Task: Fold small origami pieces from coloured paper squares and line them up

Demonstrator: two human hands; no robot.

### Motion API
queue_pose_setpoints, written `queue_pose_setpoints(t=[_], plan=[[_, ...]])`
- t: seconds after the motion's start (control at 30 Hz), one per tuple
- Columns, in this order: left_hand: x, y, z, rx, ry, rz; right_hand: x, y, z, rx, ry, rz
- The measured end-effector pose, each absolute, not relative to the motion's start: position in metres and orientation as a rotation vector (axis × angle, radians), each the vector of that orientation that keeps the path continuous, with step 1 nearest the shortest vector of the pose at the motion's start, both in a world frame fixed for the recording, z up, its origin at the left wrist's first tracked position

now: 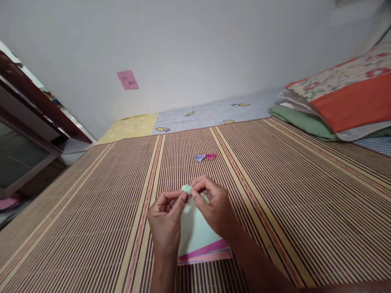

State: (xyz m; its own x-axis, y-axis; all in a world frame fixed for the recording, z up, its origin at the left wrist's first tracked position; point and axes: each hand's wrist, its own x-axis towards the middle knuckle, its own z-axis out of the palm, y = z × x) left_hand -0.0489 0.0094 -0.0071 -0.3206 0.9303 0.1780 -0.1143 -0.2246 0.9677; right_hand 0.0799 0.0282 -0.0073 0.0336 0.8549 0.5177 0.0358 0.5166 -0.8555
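Note:
Between my two hands is a small folded piece of pale green paper (187, 189). My left hand (167, 215) pinches its left side between thumb and fingers. From the other side, my right hand (214, 203) grips its right edge with thumb and fingertips. Below the hands lies a stack of coloured paper sheets (198, 232), pale green on top with magenta and pink edges showing at the near end. Farther off on the mat rest a small folded lavender paper (199, 157) and a folded magenta paper (211, 156), side by side.
A striped bamboo mat (106, 211) covers the bed. Folded bedding with an orange and floral cover (354, 97) is piled at the far right. A pink note (127, 79) is stuck to the white wall. At the left stands a dark-framed cabinet (24, 150).

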Motion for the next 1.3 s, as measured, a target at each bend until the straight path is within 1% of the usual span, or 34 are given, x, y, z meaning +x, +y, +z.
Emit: queue_pose_setpoints(t=[0.13, 0.27, 0.4, 0.53, 0.6, 0.77, 0.93, 1.17, 1.3], plan=[[-0.048, 0.011, -0.009, 1.082, 1.235, 1.695, 0.078, 0.028, -0.007, -0.929, -1.318, 0.909], [-0.044, 0.011, -0.008, 1.109, 1.269, 1.687, 0.081, 0.028, -0.006, -0.947, -1.384, 1.043], [-0.042, 0.011, -0.007, 1.07, 1.254, 1.709, 0.085, 0.028, -0.006, -1.043, -1.418, 0.993], [-0.047, 0.013, -0.009, 1.122, 1.238, 1.497, 0.09, 0.029, -0.006, -1.07, -1.506, 0.891], [-0.049, 0.013, -0.009, 1.136, 1.212, 1.458, 0.092, 0.03, -0.006, -1.066, -1.546, 0.85], [-0.048, 0.012, -0.009, 1.207, 1.224, 1.49, 0.094, 0.031, -0.008, -1.06, -1.583, 0.792], [-0.05, 0.013, -0.01, 1.222, 1.209, 1.467, 0.095, 0.031, -0.006, -0.987, -1.619, 0.886], [-0.043, 0.012, -0.007, 1.234, 1.194, 1.458, 0.094, 0.026, -0.003, -0.978, -1.609, 0.827], [-0.043, 0.011, -0.009, 1.28, 1.233, 1.531, 0.088, 0.025, -0.005, -0.973, -1.598, 0.836]])
